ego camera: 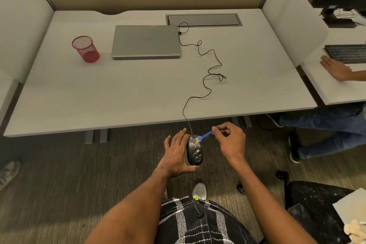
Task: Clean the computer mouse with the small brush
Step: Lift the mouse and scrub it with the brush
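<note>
A black wired computer mouse [195, 151] with yellow-brown crumbs on its top is held in the air below the desk's front edge. My left hand [176, 154] cradles it from the left side, thumb under its near end, fingers spread. My right hand [230, 139] pinches the handle of a small blue brush [206, 135]. The brush's pale bristles touch the front part of the mouse near the cable. The mouse's black cable [206, 85] runs up over the desk to the laptop.
On the grey desk [138, 95] lie a closed silver laptop [146, 41] and a red mesh pen cup [85, 48]. Another person's hand [335, 67] rests by a keyboard [347, 53] at the right. A black chair [316, 202] stands lower right.
</note>
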`<state>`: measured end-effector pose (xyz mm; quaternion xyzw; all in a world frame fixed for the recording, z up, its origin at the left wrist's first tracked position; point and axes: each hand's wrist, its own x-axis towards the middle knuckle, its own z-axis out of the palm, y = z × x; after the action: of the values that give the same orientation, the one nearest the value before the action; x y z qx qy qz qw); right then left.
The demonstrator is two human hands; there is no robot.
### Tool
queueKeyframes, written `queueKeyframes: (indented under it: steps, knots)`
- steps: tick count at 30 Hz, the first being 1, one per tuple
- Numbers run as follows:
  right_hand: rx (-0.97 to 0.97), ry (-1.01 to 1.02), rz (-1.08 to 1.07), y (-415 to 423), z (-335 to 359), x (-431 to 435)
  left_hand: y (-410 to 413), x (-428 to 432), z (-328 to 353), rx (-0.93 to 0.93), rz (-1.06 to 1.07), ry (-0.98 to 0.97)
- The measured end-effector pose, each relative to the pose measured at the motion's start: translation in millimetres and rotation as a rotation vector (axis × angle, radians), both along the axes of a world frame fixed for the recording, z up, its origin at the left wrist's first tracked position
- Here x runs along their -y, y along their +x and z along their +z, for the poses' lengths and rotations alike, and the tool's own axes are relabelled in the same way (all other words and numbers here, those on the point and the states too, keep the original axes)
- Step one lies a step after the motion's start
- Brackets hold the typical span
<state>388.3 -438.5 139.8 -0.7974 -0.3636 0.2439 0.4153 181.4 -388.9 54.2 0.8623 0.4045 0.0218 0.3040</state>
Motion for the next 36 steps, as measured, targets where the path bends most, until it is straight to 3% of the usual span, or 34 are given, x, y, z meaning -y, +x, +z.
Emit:
queueKeyframes:
  steps: [12,36]
  knots:
    - [-0.013,-0.006,-0.076,2.2,-3.5,10.2,-2.0,4.4,-1.2,0.032,0.033,-0.031]
    - [-0.023,0.014,-0.003,-6.3,3.5,11.6,-3.2,7.5,0.6,0.041,0.041,-0.022]
